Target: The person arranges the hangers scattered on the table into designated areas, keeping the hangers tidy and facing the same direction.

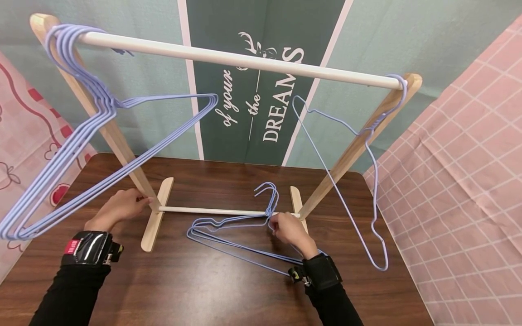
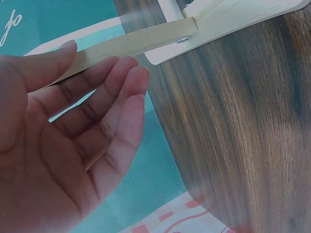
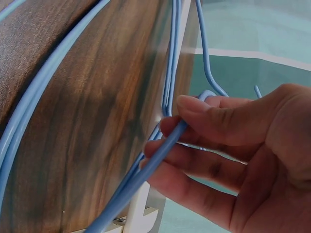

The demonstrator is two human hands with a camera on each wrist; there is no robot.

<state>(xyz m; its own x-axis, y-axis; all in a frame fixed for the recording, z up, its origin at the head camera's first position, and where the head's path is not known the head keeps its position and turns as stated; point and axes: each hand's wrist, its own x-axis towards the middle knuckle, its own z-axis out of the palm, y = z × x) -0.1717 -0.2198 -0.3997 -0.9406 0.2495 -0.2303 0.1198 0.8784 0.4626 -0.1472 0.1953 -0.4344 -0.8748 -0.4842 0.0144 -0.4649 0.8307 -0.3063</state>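
Note:
Near the base of the clothes rack's left wooden post [image 1: 122, 145], my left hand [image 1: 122, 206] holds that post between thumb and fingers. The left wrist view shows the thumb [image 2: 53, 65] on one side of the post [image 2: 141, 41] and curled fingers at the other. My right hand [image 1: 290, 230] pinches a blue hanger [image 3: 165, 145] near its neck. That hanger is one of several blue hangers [image 1: 228, 244] lying together on the table, hooks pointing to the back. In the right wrist view, thumb and index finger meet on the hanger's wire.
Several blue hangers [image 1: 114, 174] hang at the left end of the rack's white top rail [image 1: 240, 59]. One blue hanger [image 1: 375, 181] hangs at its right end. A white lower bar [image 1: 212, 210] joins the wooden feet [image 1: 151, 231] on the brown table [image 1: 195, 294]. Curtains stand behind.

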